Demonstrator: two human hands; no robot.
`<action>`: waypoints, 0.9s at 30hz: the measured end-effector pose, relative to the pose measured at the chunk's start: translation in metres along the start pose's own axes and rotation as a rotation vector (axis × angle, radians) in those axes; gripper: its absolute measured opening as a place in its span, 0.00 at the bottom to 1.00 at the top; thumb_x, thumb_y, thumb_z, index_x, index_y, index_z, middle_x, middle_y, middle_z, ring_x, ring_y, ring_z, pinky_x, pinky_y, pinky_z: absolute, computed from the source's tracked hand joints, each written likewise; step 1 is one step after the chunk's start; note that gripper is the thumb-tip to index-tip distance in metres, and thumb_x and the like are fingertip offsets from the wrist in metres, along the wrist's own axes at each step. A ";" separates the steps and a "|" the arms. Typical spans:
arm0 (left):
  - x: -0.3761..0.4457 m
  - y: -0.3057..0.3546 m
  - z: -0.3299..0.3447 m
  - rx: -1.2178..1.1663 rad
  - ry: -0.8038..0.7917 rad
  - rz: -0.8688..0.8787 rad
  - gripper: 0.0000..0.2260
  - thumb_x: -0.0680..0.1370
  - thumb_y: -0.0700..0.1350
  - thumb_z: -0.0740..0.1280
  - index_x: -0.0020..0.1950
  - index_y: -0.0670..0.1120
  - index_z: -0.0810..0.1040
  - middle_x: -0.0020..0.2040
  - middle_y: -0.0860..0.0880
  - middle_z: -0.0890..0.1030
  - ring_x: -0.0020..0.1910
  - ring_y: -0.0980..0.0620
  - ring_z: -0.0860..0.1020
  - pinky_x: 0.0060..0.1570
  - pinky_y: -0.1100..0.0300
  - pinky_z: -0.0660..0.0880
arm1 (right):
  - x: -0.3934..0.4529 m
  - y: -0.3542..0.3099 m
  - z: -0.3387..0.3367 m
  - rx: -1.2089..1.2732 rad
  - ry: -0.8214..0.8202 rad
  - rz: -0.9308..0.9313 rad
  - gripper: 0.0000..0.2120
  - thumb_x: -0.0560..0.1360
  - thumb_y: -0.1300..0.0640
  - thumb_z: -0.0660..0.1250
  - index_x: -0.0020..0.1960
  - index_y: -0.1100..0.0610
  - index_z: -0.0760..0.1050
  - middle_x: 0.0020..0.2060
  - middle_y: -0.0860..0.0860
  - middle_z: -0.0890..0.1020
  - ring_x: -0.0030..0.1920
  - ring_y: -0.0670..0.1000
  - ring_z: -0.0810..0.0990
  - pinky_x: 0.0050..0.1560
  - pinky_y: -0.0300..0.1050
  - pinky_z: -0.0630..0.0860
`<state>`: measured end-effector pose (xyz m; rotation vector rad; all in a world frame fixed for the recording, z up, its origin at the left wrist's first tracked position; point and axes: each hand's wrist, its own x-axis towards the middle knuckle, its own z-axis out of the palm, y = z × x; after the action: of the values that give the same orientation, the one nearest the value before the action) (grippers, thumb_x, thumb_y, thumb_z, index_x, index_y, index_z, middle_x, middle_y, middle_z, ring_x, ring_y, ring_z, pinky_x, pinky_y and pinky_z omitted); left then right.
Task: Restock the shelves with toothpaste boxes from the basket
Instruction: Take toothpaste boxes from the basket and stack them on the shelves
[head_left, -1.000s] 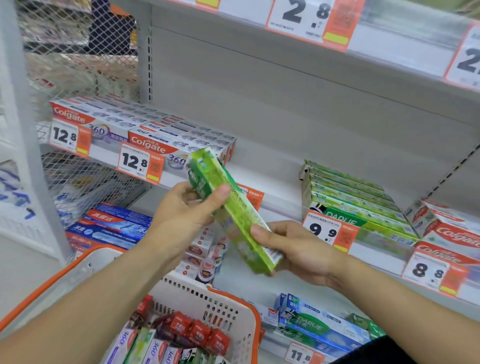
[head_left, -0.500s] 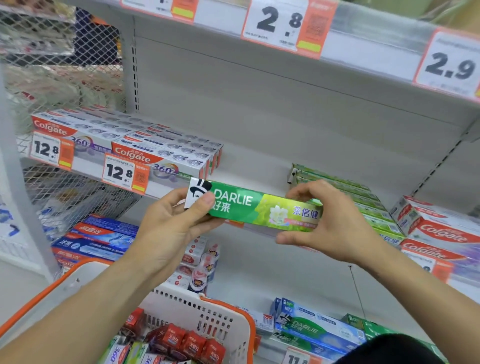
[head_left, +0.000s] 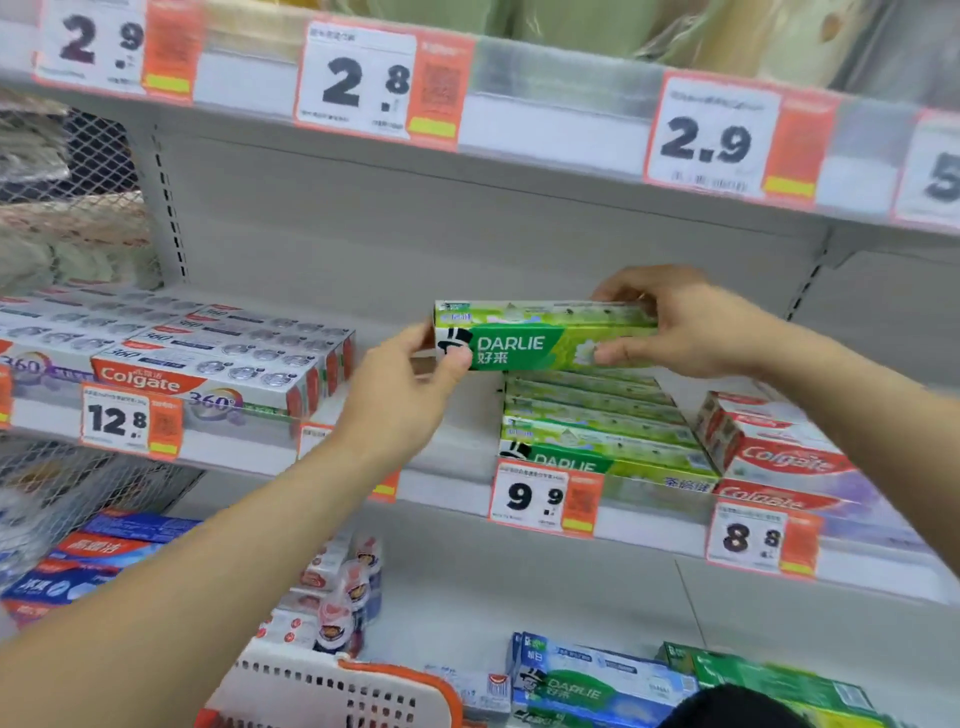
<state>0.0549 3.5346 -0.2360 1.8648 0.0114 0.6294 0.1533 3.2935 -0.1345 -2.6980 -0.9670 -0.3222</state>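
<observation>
While the grey store shelf (head_left: 452, 488) carries price tags and rows of boxes, the green toothpaste box (head_left: 540, 338) sits level above the green stack (head_left: 597, 431), left hand (head_left: 400, 395) pinching its left end, right hand (head_left: 691, 327) wrapped round the right end.

green Darlie box (head_left: 540, 338) with white lettering, red-white Colgate boxes (head_left: 208, 371), white-orange price tags (head_left: 545, 496), white basket (head_left: 332, 691) orange rim

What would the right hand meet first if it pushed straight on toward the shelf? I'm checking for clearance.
Probably nothing until the grey back panel: the right hand holds the green Darlie box above the Darlie stack. Depth is unclear.
</observation>
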 end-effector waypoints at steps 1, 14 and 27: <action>0.014 0.000 0.013 0.006 -0.042 -0.012 0.12 0.81 0.44 0.67 0.64 0.51 0.79 0.53 0.56 0.84 0.47 0.61 0.81 0.47 0.73 0.75 | 0.009 0.014 -0.002 -0.010 0.002 0.039 0.25 0.68 0.46 0.79 0.62 0.51 0.77 0.50 0.46 0.79 0.51 0.49 0.78 0.50 0.40 0.69; 0.091 -0.030 0.089 0.090 -0.362 -0.302 0.13 0.80 0.36 0.64 0.61 0.49 0.78 0.59 0.51 0.83 0.57 0.50 0.81 0.63 0.51 0.76 | 0.069 0.117 0.051 0.123 -0.301 0.319 0.31 0.67 0.44 0.80 0.65 0.53 0.75 0.58 0.51 0.78 0.54 0.52 0.79 0.54 0.46 0.78; 0.091 -0.039 0.105 0.138 -0.347 -0.331 0.14 0.83 0.36 0.56 0.59 0.46 0.78 0.56 0.45 0.84 0.56 0.39 0.82 0.58 0.44 0.78 | 0.067 0.131 0.046 0.317 -0.480 0.493 0.35 0.69 0.57 0.79 0.72 0.61 0.69 0.53 0.52 0.78 0.54 0.56 0.82 0.53 0.51 0.83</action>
<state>0.1887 3.4854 -0.2578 2.0256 0.1359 0.0752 0.2938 3.2497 -0.1794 -2.6342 -0.3688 0.5467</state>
